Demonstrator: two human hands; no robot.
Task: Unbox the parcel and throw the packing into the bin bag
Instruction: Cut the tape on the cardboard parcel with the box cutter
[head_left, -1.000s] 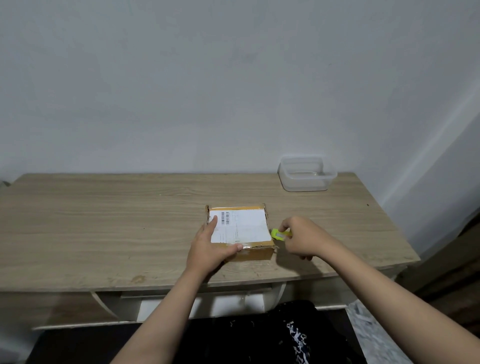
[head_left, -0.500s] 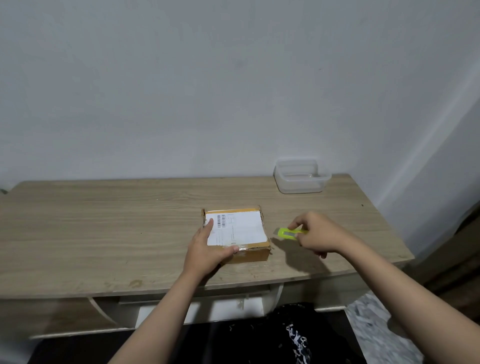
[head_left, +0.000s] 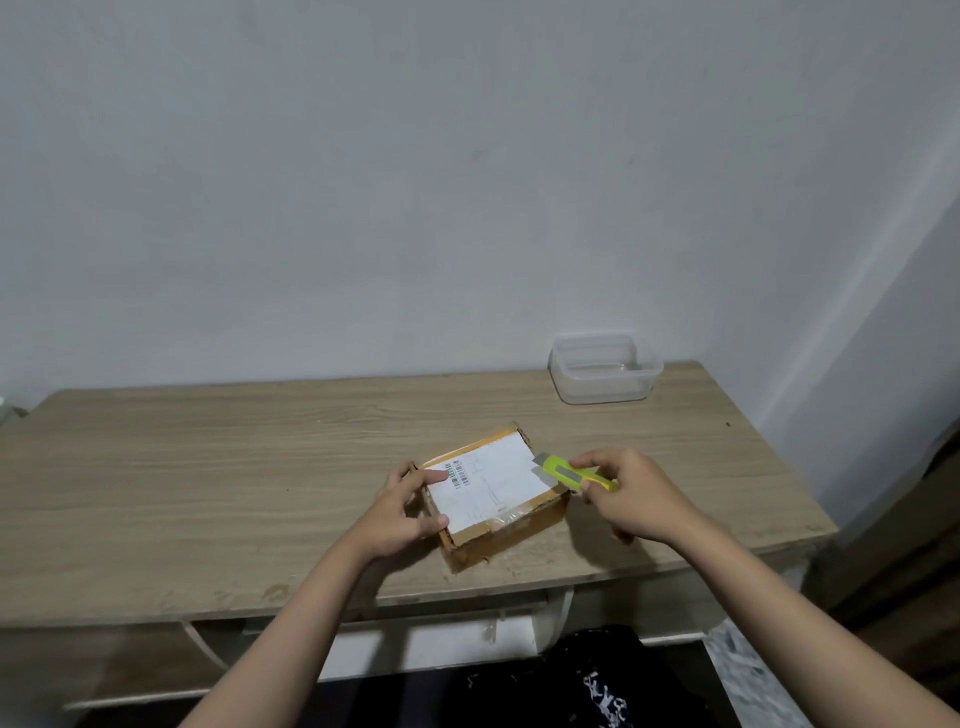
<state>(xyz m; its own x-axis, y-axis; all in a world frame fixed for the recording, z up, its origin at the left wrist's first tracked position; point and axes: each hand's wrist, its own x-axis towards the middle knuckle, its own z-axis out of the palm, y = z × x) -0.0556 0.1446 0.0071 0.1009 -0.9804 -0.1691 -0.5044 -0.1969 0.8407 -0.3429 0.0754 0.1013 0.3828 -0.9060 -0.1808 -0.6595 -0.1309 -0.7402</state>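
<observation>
- Parcel (head_left: 493, 493): small brown cardboard box, closed, lying flat on the desk (head_left: 208, 493) near its front edge, right of centre; turned at an angle to that edge; white label (head_left: 485, 480) with a barcode covers most of the top; clear tape runs over the near corner and down the front face.
- Left hand (head_left: 400, 512): at the left side of the parcel; fingers curled over the left edge, fingertips on the label near the barcode, thumb against the near left side; closed around that edge in a steadying hold.
- Right hand (head_left: 631, 493): just right of the parcel, clenched around the rear of a cutter (head_left: 569, 474); yellow-green body points left, its grey tip over the right edge of the parcel top; actual contact with the box cannot be told.
- Tub (head_left: 602, 371): clear plastic, no lid, at the back right of the desk against the wall (head_left: 467, 182); well apart from the parcel.
- Dark patterned cloth (head_left: 597, 686): below the front edge of the desk, between the forearms; too dim to identify.
</observation>
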